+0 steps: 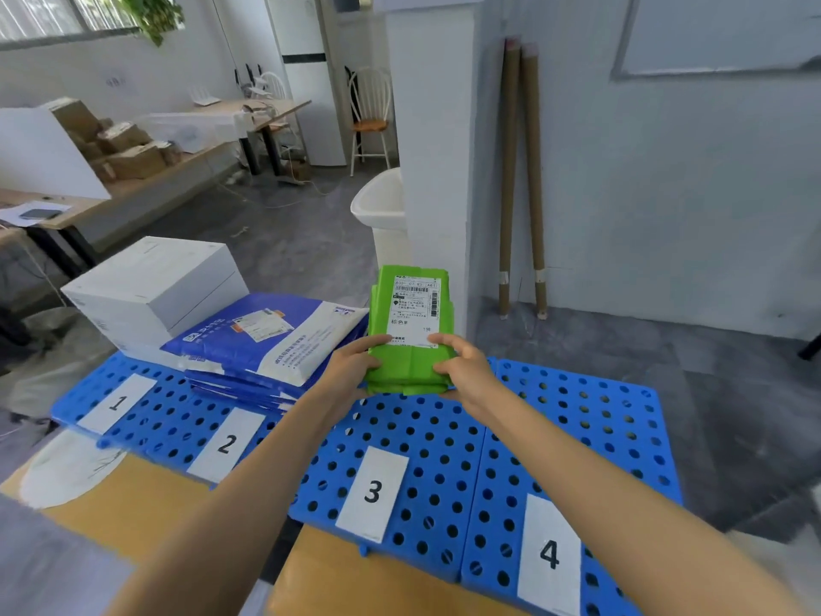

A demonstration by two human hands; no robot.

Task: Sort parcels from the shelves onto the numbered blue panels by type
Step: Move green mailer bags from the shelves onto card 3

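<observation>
A green parcel [411, 304] with a white shipping label lies on top of a stack of green parcels at the far end of blue panel 3 [426, 446]. My left hand [351, 371] grips its near left corner and my right hand [462, 362] its near right corner. Panel 2 [177, 433] carries a pile of blue and white mailer bags [266, 340]. White boxes [155, 291] are stacked on panel 1 [89, 397]. Panel 4 [586, 420] has nothing on it.
The panels rest on brown cardboard boxes [355, 584]. A white pillar [433, 171] rises just behind the green stack, with two cardboard tubes [520, 180] leaning on the wall to its right. Tables with brown cartons [124, 148] stand at the far left.
</observation>
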